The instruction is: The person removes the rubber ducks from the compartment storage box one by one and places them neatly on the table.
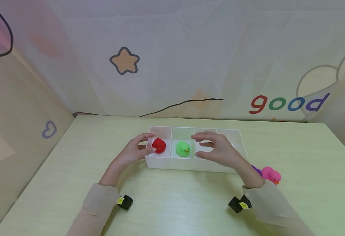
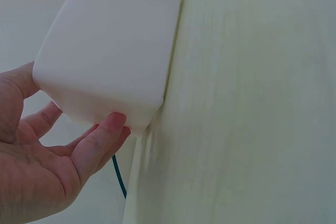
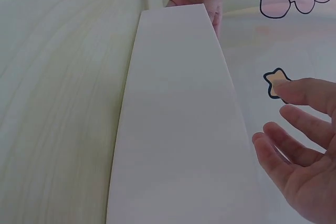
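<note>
A white divided tray (image 1: 178, 163) stands on the table, seen from its front side in the right wrist view. My left hand (image 1: 134, 150) grips its left end, thumb over the rim and fingertips (image 2: 114, 120) against the outer end wall. Inside the leftmost compartment sits a red toy duck (image 1: 159, 146), close by the left thumb. The compartment beside it holds a green toy duck (image 1: 183, 149). Over the tray, just right of the green duck, my right hand (image 1: 218, 149) hovers with thumb and fingers spread apart and nothing between them. Part of the right compartments is hidden behind it.
A pink toy duck (image 1: 271, 174) and a purple one (image 1: 257, 170) lie on the table right of the tray, partly covered by the right forearm. The table (image 1: 172, 203) ends at a printed cloth backdrop (image 1: 172, 65) behind the tray.
</note>
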Demonstrator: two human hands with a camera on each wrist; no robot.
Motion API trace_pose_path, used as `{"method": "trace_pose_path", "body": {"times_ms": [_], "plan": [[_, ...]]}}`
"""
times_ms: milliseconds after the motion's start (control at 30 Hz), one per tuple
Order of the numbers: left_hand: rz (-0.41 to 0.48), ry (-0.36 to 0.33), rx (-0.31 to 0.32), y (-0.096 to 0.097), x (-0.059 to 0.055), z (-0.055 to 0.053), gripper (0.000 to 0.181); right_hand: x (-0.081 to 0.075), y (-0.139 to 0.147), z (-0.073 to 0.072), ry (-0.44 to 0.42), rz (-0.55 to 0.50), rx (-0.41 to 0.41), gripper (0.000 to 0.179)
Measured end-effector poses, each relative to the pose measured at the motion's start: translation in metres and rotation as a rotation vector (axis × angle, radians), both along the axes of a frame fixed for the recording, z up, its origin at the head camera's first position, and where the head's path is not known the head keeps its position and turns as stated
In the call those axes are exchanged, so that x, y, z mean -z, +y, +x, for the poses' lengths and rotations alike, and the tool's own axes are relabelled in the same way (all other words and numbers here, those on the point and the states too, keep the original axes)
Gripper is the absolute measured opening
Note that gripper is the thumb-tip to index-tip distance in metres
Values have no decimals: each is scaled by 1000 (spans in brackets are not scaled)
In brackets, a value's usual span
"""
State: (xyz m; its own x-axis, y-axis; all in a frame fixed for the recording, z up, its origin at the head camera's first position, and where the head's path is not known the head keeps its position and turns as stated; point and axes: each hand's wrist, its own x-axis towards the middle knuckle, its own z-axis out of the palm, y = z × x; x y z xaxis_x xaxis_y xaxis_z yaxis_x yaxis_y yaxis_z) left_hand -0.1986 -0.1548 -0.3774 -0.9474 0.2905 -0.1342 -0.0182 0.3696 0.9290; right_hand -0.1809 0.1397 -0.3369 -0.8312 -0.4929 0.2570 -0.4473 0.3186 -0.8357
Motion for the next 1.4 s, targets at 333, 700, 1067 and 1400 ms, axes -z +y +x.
{"method": "trace_pose_path", "body": {"times_ms": [333,700,1067,1400], "plan": [[-1,-7,-4,0,-1,0,51,2,-19,-11,-22,35,-36,46],[12,-8,-6,0,0,0,50,0,-41,-26,56,305,-81,39],[-1,-5,-8,0,-1,0,48,-1,-64,-31,105,671,-25,33],[-1,-3,-9,0,-1,0,49,-1,-73,-28,232,862,-20,23]]}}
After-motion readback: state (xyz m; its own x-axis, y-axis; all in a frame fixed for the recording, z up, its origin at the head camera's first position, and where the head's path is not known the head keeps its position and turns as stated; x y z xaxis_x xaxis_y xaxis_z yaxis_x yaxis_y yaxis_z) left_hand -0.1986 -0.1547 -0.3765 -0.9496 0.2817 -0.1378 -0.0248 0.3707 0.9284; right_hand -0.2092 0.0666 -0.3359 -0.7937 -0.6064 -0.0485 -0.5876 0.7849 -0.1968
